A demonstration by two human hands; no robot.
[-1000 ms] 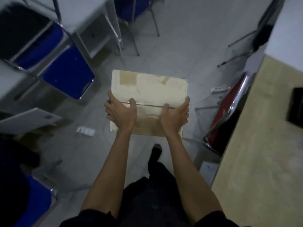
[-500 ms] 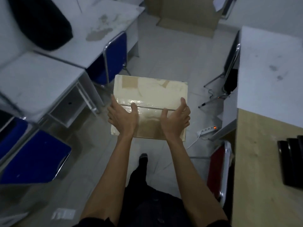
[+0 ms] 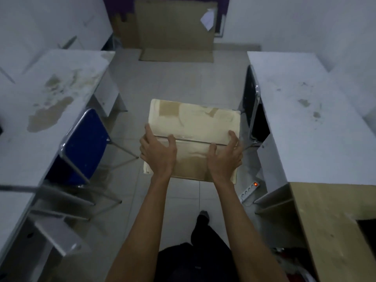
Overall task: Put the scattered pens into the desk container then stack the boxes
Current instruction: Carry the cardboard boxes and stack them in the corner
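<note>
I carry a flat cardboard box, pale beige with clear tape across its top, in front of me above the floor. My left hand grips its near left corner and my right hand grips its near right corner, thumbs on top. A large brown cardboard box stands against the far wall, with a flap lying on the floor. No pens or desk container are in view.
White desks line the aisle: a stained one at left and one at right. A blue chair sits at the left desk, a black chair at the right. A power strip lies on the floor. A wooden desk is at near right.
I have walked forward along the aisle with the box held in both hands. The far wall and the big brown box have come into view; the blue chair passed to my left.
</note>
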